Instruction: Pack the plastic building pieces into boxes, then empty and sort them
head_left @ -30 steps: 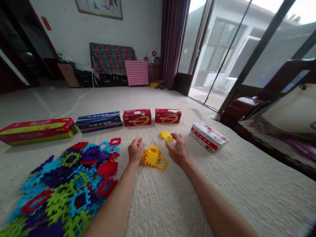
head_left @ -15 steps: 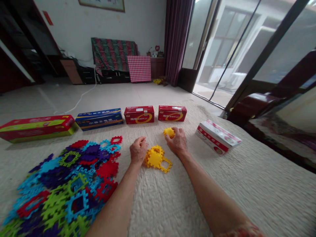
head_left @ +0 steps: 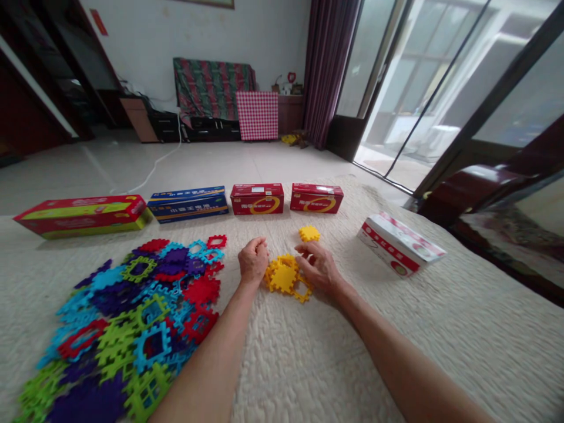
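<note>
A small heap of yellow foam puzzle pieces (head_left: 284,277) lies on the cream quilt (head_left: 308,358) between my hands. My left hand (head_left: 252,261) is curled into a loose fist, touching the heap's left edge. My right hand (head_left: 319,269) rests on the heap's right side, fingers spread and bent over the pieces. One yellow piece (head_left: 309,234) lies alone just beyond my right fingertips, apart from them. A large spread of red, blue, green and purple foam pieces (head_left: 132,317) covers the quilt to the left.
A row of boxes stands along the far edge of the quilt: a long red and green box (head_left: 83,216), a blue box (head_left: 188,204), two red boxes (head_left: 257,199) (head_left: 316,198). A white and red box (head_left: 399,244) lies to the right. Dark wooden furniture (head_left: 480,182) stands beyond it.
My right hand let go of the single yellow piece, left it lying farther out, and drew back onto the yellow heap. My left hand stayed beside the heap.
</note>
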Tool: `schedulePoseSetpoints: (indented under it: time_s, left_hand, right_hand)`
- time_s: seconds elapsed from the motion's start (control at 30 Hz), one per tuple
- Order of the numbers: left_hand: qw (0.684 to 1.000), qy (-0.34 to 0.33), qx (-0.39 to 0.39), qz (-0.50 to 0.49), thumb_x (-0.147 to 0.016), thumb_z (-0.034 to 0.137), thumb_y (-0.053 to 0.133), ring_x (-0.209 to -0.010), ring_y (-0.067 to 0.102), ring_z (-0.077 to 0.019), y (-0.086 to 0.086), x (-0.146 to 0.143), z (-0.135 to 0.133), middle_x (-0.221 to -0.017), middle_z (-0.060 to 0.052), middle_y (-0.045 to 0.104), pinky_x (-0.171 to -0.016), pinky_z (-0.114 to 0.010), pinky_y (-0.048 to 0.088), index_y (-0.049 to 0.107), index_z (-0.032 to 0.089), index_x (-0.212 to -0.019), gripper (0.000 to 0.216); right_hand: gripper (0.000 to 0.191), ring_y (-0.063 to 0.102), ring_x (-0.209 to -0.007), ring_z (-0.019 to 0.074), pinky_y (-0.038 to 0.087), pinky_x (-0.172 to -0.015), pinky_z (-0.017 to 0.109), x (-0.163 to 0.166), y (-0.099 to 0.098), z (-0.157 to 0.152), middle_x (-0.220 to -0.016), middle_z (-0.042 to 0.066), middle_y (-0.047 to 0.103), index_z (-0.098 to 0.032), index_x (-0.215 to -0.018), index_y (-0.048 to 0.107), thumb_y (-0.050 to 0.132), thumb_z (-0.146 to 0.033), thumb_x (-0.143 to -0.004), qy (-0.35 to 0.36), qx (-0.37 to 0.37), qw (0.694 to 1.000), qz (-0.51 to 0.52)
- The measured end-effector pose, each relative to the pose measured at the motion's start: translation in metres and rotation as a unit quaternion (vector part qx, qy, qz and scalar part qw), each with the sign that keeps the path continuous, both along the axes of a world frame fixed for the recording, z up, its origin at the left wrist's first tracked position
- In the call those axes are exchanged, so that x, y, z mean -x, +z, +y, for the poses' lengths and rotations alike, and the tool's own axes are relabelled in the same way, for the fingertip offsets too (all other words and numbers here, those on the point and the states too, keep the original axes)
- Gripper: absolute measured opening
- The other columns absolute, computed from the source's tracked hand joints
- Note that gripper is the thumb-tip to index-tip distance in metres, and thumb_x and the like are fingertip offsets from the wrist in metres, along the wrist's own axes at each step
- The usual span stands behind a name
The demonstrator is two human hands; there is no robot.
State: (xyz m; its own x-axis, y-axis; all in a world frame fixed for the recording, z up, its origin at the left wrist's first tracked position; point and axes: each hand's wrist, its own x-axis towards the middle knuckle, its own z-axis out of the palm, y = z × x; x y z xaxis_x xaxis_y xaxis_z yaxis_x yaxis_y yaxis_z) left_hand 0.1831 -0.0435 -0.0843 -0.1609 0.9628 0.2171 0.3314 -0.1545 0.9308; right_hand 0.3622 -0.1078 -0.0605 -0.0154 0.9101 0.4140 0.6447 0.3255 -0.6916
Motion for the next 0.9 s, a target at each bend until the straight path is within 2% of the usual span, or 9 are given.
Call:
schedulePoseSetpoints:
  time_s: [0.17, 0.27, 0.33, 0.53, 0.7, 0.8, 0.9]
  left_hand:
    - [1.000, 0.003, -0.006, -0.004, -0.079, 0.019, 0.044, -0.063, 0.066, -0.0139, 0.001, 0.001, -0.001, -0.082, -0.004, 0.072, -0.063, -0.025, 0.052, 0.071, 0.016, -0.096, 0.032]
    - [1.000, 0.004, -0.007, -0.006, -0.080, 0.018, 0.043, -0.061, 0.065, -0.0138, 0.003, 0.001, -0.002, -0.080, -0.004, 0.072, -0.063, -0.025, 0.052, 0.071, 0.015, -0.096, 0.032]
    - [1.000, 0.002, -0.010, -0.006, -0.080, 0.019, 0.043, -0.062, 0.066, -0.0138, 0.003, 0.001, -0.002, -0.080, -0.004, 0.072, -0.064, -0.025, 0.052, 0.071, 0.015, -0.096, 0.033]
    - [1.000, 0.004, -0.013, -0.019, -0.079, 0.022, 0.045, -0.062, 0.066, -0.0140, 0.002, 0.000, -0.001, -0.084, -0.006, 0.074, -0.064, -0.025, 0.052, 0.071, 0.014, -0.098, 0.033]
    - [1.000, 0.002, -0.010, -0.023, -0.078, 0.022, 0.046, -0.062, 0.066, -0.0141, 0.003, 0.000, -0.003, -0.083, -0.006, 0.074, -0.063, -0.025, 0.052, 0.071, 0.014, -0.098, 0.033]
    - [1.000, 0.002, -0.011, -0.021, -0.078, 0.022, 0.047, -0.062, 0.066, -0.0143, 0.004, 0.000, -0.004, -0.082, -0.006, 0.074, -0.062, -0.025, 0.051, 0.071, 0.014, -0.097, 0.032]
    - [1.000, 0.002, 0.002, -0.030, -0.077, 0.023, 0.047, -0.061, 0.066, -0.0145, 0.005, 0.000, -0.003, -0.082, -0.006, 0.074, -0.059, -0.024, 0.051, 0.071, 0.014, -0.098, 0.033]
  right_hand:
    - [0.035, 0.053, -0.107, 0.0234, 0.047, -0.090, 0.040, 0.015, 0.011, -0.032, -0.116, 0.010, 0.055, -0.024, -0.115, 0.054, 0.060, -0.028, -0.081, 0.081, -0.051, 0.994, -0.055]
    - [0.056, 0.050, -0.110, 0.0272, 0.042, -0.097, 0.045, 0.025, 0.011, -0.042, -0.124, 0.012, 0.051, -0.022, -0.125, 0.049, 0.069, -0.030, -0.073, 0.111, -0.062, 0.984, -0.124]
    - [0.061, 0.048, -0.110, 0.0288, 0.040, -0.097, 0.047, 0.028, 0.009, -0.043, -0.125, 0.013, 0.051, -0.021, -0.127, 0.048, 0.070, -0.031, -0.071, 0.112, -0.063, 0.979, -0.156]
    - [0.054, 0.050, -0.104, 0.0291, 0.040, -0.092, 0.048, 0.026, 0.002, -0.036, -0.116, 0.014, 0.054, -0.018, -0.123, 0.049, 0.067, -0.028, -0.074, 0.107, -0.093, 0.971, -0.191]
    - [0.049, 0.051, -0.099, 0.0275, 0.042, -0.089, 0.047, 0.027, 0.004, -0.036, -0.110, 0.012, 0.056, -0.020, -0.119, 0.050, 0.068, -0.028, -0.074, 0.110, -0.108, 0.974, -0.166]
    - [0.046, 0.052, -0.100, 0.0265, 0.044, -0.089, 0.046, 0.021, 0.003, -0.033, -0.110, 0.011, 0.056, -0.021, -0.117, 0.050, 0.067, -0.028, -0.075, 0.083, -0.117, 0.983, -0.119]
    - [0.038, 0.053, -0.104, 0.0269, 0.044, -0.091, 0.045, 0.007, 0.000, -0.021, -0.112, 0.011, 0.056, -0.022, -0.114, 0.051, 0.064, -0.029, -0.079, 0.013, -0.132, 0.988, -0.080]
